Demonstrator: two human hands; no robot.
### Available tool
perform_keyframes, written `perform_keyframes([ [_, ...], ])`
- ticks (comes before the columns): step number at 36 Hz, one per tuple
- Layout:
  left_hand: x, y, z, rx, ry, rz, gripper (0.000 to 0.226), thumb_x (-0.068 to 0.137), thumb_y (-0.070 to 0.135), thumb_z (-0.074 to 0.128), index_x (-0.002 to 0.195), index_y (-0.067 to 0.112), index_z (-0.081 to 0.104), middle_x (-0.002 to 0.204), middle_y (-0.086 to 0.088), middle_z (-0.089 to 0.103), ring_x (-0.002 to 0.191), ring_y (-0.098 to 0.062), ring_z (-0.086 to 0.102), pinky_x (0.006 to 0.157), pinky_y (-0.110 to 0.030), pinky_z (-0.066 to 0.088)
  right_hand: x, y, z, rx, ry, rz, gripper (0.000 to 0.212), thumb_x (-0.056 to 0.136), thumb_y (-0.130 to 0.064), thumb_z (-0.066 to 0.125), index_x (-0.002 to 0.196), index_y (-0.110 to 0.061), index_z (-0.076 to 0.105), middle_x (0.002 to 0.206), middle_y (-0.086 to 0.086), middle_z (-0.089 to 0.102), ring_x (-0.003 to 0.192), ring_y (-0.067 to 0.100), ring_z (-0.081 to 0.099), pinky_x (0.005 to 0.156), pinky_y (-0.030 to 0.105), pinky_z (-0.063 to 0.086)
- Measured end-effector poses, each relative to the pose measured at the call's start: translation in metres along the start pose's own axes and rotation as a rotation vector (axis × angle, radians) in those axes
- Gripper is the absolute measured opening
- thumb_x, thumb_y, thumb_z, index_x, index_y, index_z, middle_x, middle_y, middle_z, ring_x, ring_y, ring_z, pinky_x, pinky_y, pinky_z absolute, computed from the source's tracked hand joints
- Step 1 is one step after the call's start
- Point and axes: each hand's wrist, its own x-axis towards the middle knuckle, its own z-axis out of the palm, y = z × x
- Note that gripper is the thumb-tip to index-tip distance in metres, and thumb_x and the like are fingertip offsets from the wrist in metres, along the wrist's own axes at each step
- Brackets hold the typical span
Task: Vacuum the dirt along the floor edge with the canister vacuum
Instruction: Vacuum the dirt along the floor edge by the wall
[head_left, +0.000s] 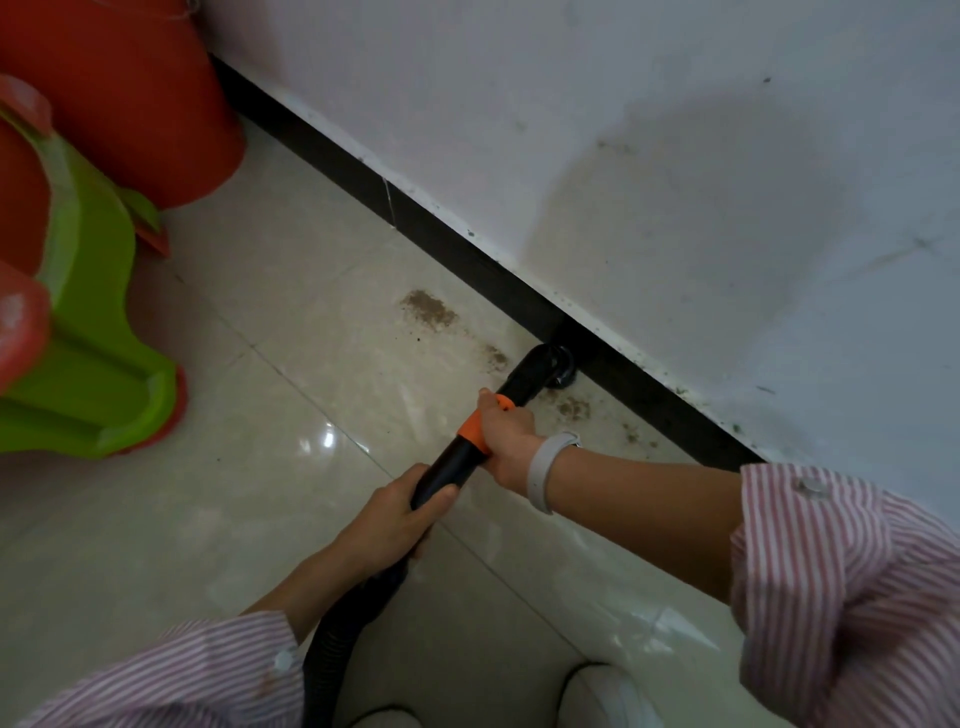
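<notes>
Pressing nozzle (551, 366) against black baseboard (447, 234), dirt (428, 309) just beside; gripping wand (467, 457) with right hand (506, 439) and left hand (395, 512), fingers curled.

Your floor (218, 519) is glossy pale tile meeting a black skirting strip (457, 244). Brown dirt patches (428, 309) lie on it just beside that strip, on either side of the vacuum nozzle (550, 366), which rests there. A green and red plastic stool (88, 322) stands at your left.
</notes>
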Motion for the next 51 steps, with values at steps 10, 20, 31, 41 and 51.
perform_keyframes([
  [10,-0.011,-0.006,-0.014,0.026,0.257,0.021,0.011,0.093,0.038,0.054,0.097,0.028,0.053,0.057,-0.002,0.058,0.047,-0.01,0.057,0.049,-0.023,0.047,-0.006,-0.011,0.038,-0.015,-0.175,-0.11,0.046,0.097,-0.038,0.049,0.13,-0.009,0.036,0.112,0.01,0.049,0.112,0.034,0.055,0.095,0.049,0.05],
  [20,-0.007,-0.013,-0.057,-0.02,0.553,-0.041,0.015,0.095,0.028,0.055,0.089,0.014,0.055,0.054,-0.009,0.056,0.04,-0.011,0.052,0.043,-0.019,0.043,-0.017,-0.028,0.104,0.053,-0.506,-0.088,0.037,0.094,-0.015,0.057,0.128,-0.008,0.046,0.109,0.009,0.052,0.096,0.025,0.053,0.086,0.042,0.05],
  [31,0.015,-0.005,-0.087,-0.054,0.545,-0.101,0.026,0.097,0.032,0.049,0.087,0.009,0.052,0.056,-0.009,0.056,0.041,-0.013,0.053,0.043,-0.023,0.045,-0.011,-0.044,0.139,-0.031,-0.488,-0.153,0.04,0.093,-0.017,0.059,0.129,-0.003,0.048,0.107,0.012,0.057,0.095,0.025,0.057,0.088,0.039,0.05],
  [41,0.007,-0.004,-0.089,-0.19,0.436,-0.133,0.029,0.098,0.035,0.046,0.09,0.007,0.052,0.059,-0.013,0.053,0.047,-0.024,0.053,0.05,-0.034,0.046,-0.006,-0.035,0.133,-0.037,-0.493,-0.127,0.042,0.09,-0.021,0.065,0.124,-0.002,0.049,0.114,0.014,0.059,0.098,0.025,0.059,0.089,0.039,0.053],
  [51,-0.003,-0.007,-0.082,-0.227,0.379,-0.154,0.032,0.098,0.037,0.045,0.096,0.006,0.053,0.058,-0.012,0.053,0.046,-0.023,0.052,0.046,-0.03,0.045,-0.019,-0.03,0.117,-0.054,-0.495,-0.106,0.03,0.091,-0.02,0.064,0.113,-0.007,0.048,0.105,0.01,0.057,0.099,0.026,0.058,0.088,0.037,0.052],
])
